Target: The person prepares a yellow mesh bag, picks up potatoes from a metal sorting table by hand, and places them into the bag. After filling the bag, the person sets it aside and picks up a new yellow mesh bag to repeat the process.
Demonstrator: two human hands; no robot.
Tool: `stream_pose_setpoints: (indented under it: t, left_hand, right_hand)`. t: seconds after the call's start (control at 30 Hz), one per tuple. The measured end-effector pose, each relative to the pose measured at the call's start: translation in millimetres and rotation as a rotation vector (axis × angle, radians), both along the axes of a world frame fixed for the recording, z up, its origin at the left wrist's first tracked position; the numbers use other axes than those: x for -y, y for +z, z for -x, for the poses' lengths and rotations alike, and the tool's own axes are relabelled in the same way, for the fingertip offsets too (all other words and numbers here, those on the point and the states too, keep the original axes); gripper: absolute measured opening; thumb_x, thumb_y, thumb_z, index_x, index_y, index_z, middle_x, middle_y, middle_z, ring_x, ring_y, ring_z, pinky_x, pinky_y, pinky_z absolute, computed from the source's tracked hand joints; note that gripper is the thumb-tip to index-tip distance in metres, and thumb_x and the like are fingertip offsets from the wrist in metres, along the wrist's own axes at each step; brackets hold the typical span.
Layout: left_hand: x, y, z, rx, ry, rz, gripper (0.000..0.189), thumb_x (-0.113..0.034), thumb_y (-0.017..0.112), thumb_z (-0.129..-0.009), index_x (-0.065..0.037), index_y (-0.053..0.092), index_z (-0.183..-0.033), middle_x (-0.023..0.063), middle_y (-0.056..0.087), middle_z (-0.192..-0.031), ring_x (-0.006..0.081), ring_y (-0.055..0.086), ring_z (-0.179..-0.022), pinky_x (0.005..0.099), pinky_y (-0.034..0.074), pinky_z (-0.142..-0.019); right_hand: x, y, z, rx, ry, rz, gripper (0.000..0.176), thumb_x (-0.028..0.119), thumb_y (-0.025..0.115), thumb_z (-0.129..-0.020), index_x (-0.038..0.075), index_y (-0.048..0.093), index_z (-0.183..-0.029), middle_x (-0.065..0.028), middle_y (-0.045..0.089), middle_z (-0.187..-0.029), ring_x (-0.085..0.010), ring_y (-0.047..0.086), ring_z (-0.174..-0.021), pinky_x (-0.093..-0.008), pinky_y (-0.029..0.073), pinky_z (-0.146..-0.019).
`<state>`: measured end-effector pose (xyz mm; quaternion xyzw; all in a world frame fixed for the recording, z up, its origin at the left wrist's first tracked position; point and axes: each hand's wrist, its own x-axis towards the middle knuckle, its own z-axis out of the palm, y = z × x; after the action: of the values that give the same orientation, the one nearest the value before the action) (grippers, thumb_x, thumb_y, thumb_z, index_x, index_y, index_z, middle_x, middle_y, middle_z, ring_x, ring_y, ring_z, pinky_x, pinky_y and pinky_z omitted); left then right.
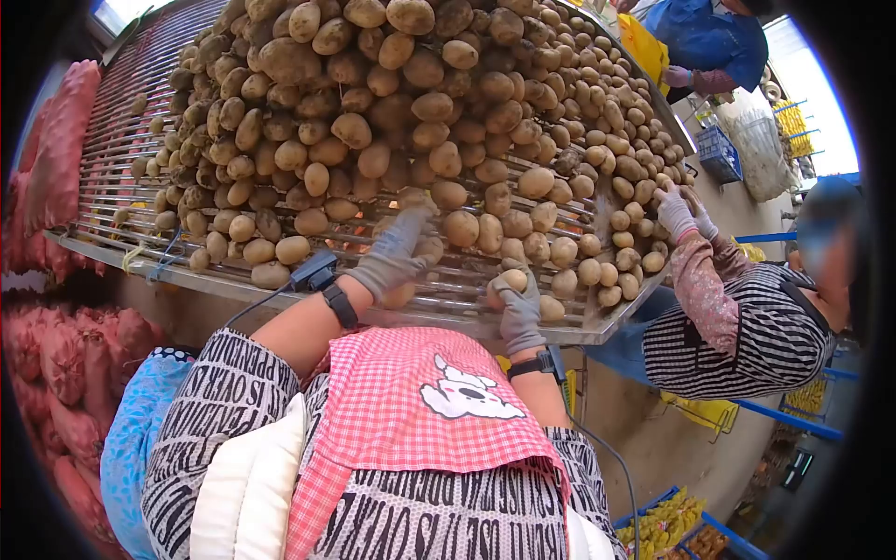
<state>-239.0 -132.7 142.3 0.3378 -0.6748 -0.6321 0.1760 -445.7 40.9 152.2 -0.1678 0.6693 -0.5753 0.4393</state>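
A large heap of potatoes lies on a sorting table of metal bars. My left hand, in a grey glove, reaches over the bars to the heap's near edge. Its fingers are smeared by motion among the potatoes, so I cannot tell whether they grip one. By the table's front rim, my right hand, also gloved, has its fingers closed around a small potato. Loose potatoes lie around both hands, and one potato shows just below my left wrist.
At the right end of the table, a person in striped clothing has gloved hands on the potatoes. Another person in blue stands at the far side. Red mesh sacks are stacked on the left. A blue crate stands behind.
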Motion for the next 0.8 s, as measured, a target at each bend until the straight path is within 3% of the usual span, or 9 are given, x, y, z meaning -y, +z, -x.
stream_pose_setpoints:
  t: [0.03,0.1,0.13,0.33,0.57,0.67,0.7,0.77,0.8]
  left_hand:
    - [-2.5,-1.5,0.5,0.004,-0.006,-0.005,0.089,-0.007,0.081,-0.069,-0.006,0.037,-0.146,0.0185,0.041,-0.145,0.034,0.039,-0.137,0.04,0.03,-0.117]
    - [-12.6,-0.4,7.4,0.215,-0.094,0.546,0.085,-0.01,0.081,-0.069,-0.005,0.041,-0.144,0.0188,0.042,-0.145,0.0355,0.041,-0.135,0.0404,0.032,-0.116]
    - [-15.5,1.8,9.3,0.236,-0.099,0.583,0.084,-0.012,0.082,-0.069,-0.004,0.042,-0.142,0.0205,0.041,-0.145,0.0369,0.04,-0.135,0.0417,0.033,-0.115]
    - [-21.5,14.9,13.7,0.399,-0.093,0.512,0.077,-0.016,0.084,-0.067,-0.001,0.048,-0.134,0.0215,0.04,-0.146,0.0386,0.04,-0.134,0.0429,0.034,-0.113]
    - [-28.2,11.4,12.4,0.343,-0.06,0.571,0.067,-0.02,0.084,-0.068,-0.006,0.054,-0.127,0.0186,0.044,-0.144,0.0373,0.043,-0.132,0.0456,0.035,-0.111]
    - [-32.1,26.9,22.4,0.548,-0.427,0.709,0.049,-0.023,0.072,-0.081,-0.012,0.057,-0.126,0.0158,0.047,-0.141,0.036,0.046,-0.128,0.0472,0.037,-0.108]
    - [-37.0,18.3,23.7,0.551,-0.415,0.707,0.049,-0.023,0.072,-0.081,-0.012,0.057,-0.126,0.0158,0.047,-0.141,0.036,0.046,-0.128,0.0472,0.037,-0.108]
    - [-50.9,-8.5,28.1,0.379,-0.288,0.761,0.041,-0.018,0.067,-0.084,-0.013,0.058,-0.123,0.0128,0.048,-0.141,0.037,0.047,-0.126,0.0468,0.04,-0.106]
    - [-49.9,-6.4,26.5,0.315,-0.27,0.754,0.038,-0.012,0.065,-0.084,-0.013,0.059,-0.121,0.012,0.053,-0.136,0.0355,0.051,-0.122,0.0455,0.043,-0.103]
  right_hand:
    - [1.7,2.1,-0.4,0.0,-0.016,-0.011,0.048,-0.004,0.068,-0.08,0.005,0.057,-0.125,-0.0043,0.062,-0.111,-0.0136,0.061,-0.096,-0.0265,0.052,-0.084]
    - [-0.2,3.1,-0.4,0.004,-0.038,-0.023,0.052,-0.008,0.067,-0.075,0.005,0.057,-0.124,-0.0053,0.062,-0.109,-0.0138,0.061,-0.092,-0.026,0.052,-0.082]
    - [-0.2,3.3,0.5,0.004,-0.035,-0.016,0.052,-0.008,0.067,-0.075,0.005,0.057,-0.124,-0.0057,0.062,-0.11,-0.0139,0.061,-0.092,-0.0261,0.052,-0.082]
    - [-3.6,1.2,5.4,-0.003,-0.002,0.001,0.042,-0.003,0.066,-0.081,0.005,0.059,-0.122,-0.0046,0.064,-0.111,-0.0144,0.062,-0.095,-0.0271,0.052,-0.085]
    - [-4.0,7.2,8.0,-0.033,0.014,0.006,0.034,0.004,0.066,-0.085,0.005,0.061,-0.119,-0.004,0.065,-0.106,-0.0148,0.062,-0.094,-0.0282,0.052,-0.085]
    - [-1.0,9.4,14.2,0.087,-0.097,-0.004,0.025,0.021,0.07,-0.089,0.006,0.065,-0.108,-0.0068,0.067,-0.102,-0.0152,0.062,-0.09,-0.0291,0.053,-0.08]
    - [-0.9,6.7,16.4,0.087,-0.085,-0.003,0.025,0.021,0.07,-0.089,0.006,0.065,-0.108,-0.0068,0.067,-0.102,-0.0152,0.062,-0.09,-0.0291,0.053,-0.08]
    - [-1.6,-2.4,25.1,0.444,-0.166,0.126,0.022,0.021,0.068,-0.091,0.004,0.064,-0.105,-0.0065,0.067,-0.1,-0.0145,0.063,-0.089,-0.0288,0.053,-0.078]
    - [4.4,3.0,26.3,0.222,-0.082,0.033,0.02,0.016,0.064,-0.093,0.001,0.063,-0.106,-0.0078,0.067,-0.099,-0.0148,0.063,-0.088,-0.0294,0.053,-0.078]
